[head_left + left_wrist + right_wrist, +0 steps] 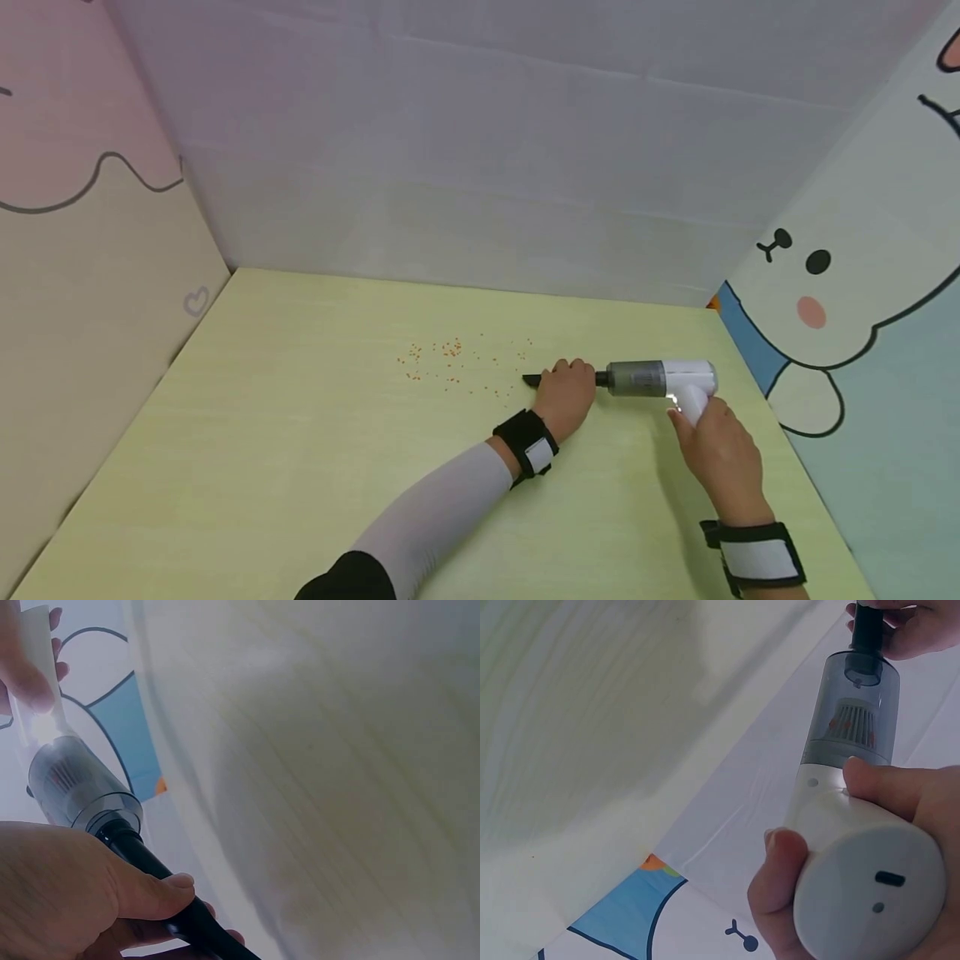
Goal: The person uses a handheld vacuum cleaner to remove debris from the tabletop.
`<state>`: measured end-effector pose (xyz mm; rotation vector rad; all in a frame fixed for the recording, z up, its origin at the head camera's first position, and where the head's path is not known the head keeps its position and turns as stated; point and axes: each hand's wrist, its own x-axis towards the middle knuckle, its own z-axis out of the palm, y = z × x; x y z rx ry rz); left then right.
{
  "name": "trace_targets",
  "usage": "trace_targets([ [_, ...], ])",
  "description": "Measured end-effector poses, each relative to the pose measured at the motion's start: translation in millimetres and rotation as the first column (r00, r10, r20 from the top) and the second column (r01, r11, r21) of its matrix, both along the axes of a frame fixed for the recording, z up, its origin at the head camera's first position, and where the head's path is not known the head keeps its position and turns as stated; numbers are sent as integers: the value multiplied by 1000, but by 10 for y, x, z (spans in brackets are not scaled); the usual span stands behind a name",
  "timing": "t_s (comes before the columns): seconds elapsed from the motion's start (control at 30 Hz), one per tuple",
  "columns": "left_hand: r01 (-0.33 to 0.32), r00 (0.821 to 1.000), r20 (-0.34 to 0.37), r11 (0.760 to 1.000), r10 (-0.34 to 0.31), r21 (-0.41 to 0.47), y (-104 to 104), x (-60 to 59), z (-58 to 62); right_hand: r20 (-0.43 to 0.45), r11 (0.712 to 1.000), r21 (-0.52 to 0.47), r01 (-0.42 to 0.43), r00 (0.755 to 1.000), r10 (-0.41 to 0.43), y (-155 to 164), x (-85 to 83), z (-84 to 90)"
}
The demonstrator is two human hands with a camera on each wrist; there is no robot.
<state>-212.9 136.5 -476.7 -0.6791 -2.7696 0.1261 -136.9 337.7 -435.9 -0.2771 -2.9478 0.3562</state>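
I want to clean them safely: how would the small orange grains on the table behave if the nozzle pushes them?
The orange grains look tiny, loose and scattered, so they would probably scatter or roll on the smooth table. Likely very light.

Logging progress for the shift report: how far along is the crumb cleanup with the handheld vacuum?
Done: little, as far as the pictures show. In hand: the right hand grips the handheld vacuum by its handle, light on; the left hand holds its black nozzle, tip just short of the grains. Left: the orange crumbs lie scattered on the yellow-green table.
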Motion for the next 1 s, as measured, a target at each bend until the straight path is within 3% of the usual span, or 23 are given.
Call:
trace_targets([
  [0.4,22,1000,-21,1000,-22,-9,-49,77,-12,70,1000,-7,11,998,-11,-7,23,8],
  [1.0,30,1000,5,999,-30,-18,-31,46,9,70,1000,-10,26,997,-25,-1,19,28],
])
